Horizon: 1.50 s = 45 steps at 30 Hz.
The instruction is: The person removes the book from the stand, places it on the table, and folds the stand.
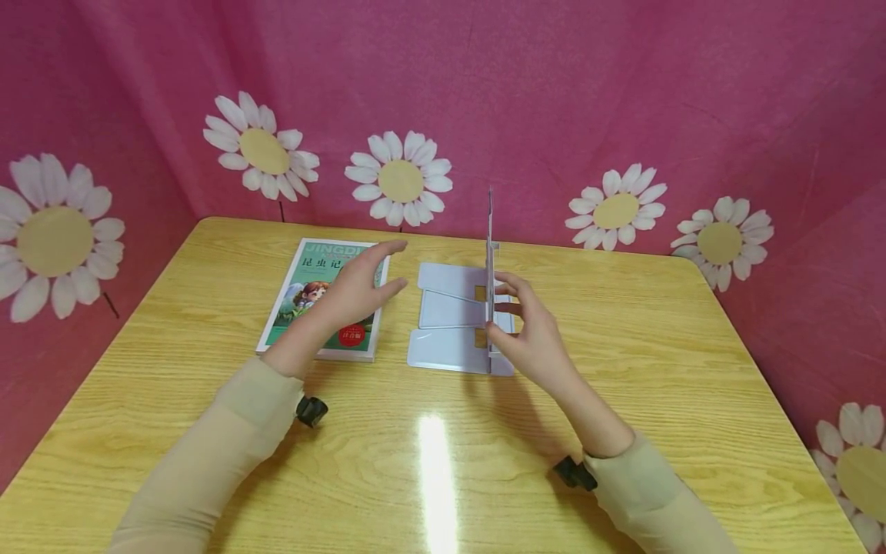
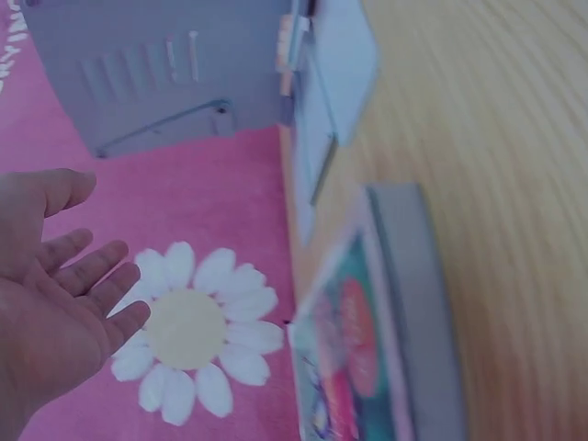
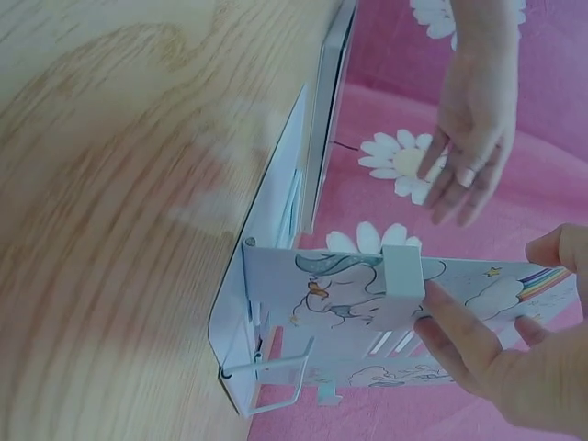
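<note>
A pale book stand lies with its base flat on the table and its panel upright. Cartoon drawings, a rainbow and a pale clip show on the panel's right face. My right hand holds this panel from the right, thumb at its near edge and fingers against the printed face. Over a green-covered book on the left hovers my left hand, fingers extended toward the stand and holding nothing. In the left wrist view, the panel's plain grey back faces the left hand.
The wooden table backs onto a pink curtain with large white daisies. A wire bracket sticks out low on the stand. Dark wrist cameras sit at both cuffs.
</note>
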Tool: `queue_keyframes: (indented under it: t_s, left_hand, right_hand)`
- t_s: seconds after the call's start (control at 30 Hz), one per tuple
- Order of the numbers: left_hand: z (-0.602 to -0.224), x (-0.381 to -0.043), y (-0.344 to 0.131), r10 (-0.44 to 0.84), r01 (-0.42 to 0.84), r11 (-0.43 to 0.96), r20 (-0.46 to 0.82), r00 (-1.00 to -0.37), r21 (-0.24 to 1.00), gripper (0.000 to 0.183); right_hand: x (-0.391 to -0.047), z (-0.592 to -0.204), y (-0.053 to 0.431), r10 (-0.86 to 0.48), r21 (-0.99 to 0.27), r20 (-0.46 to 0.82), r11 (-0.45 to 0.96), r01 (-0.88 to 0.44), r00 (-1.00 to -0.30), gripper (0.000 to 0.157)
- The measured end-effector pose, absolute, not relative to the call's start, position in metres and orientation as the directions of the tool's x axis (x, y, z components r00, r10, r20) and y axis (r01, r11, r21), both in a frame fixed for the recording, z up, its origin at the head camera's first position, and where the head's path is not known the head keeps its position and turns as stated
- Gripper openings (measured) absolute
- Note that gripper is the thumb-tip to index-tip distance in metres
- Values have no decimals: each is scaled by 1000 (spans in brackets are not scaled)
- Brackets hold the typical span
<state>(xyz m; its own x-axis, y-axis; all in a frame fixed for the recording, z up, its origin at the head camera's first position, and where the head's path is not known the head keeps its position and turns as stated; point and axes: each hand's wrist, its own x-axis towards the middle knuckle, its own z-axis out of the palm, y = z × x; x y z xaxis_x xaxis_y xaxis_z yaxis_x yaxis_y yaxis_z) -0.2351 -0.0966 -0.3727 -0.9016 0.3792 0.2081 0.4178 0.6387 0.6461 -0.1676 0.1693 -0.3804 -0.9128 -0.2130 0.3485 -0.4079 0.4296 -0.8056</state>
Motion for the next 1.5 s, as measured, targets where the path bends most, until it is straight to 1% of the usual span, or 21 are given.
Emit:
queue_keyframes:
  t_s: [0.23, 0.5, 0.63, 0.77, 1.03, 1.27, 1.5]
  left_hand:
    - [-356, -235, -90, 391, 426, 589, 219, -894, 687, 63]
    - [-337, -240, -77, 398, 425, 496, 236, -887, 757, 59]
    - [-332, -240, -69, 407, 410, 434, 231, -884, 802, 58]
    - [-330, -241, -62, 403, 389, 407, 220, -889, 827, 58]
    - [-331, -243, -60, 356, 352, 418, 205, -912, 837, 56]
    - [-331, -240, -62, 328, 329, 420, 196, -924, 846, 54]
    - [-334, -236, -64, 275, 256, 401, 151, -949, 880, 54]
  right_hand:
    - [-172, -376, 158, -231, -772, 347, 480, -417, -909, 65]
    - [-178, -371, 144, -246, -685, 374, 577, -445, -894, 59]
    - [-179, -370, 140, -260, -652, 384, 603, -460, -886, 55]
    - [-179, -370, 136, -285, -618, 380, 630, -470, -880, 52]
    - [-177, -371, 129, -319, -569, 364, 668, -480, -875, 52]
    - [-176, -373, 126, -338, -514, 385, 694, -504, -859, 52]
    - [-175, -375, 126, -369, -492, 375, 698, -520, -850, 52]
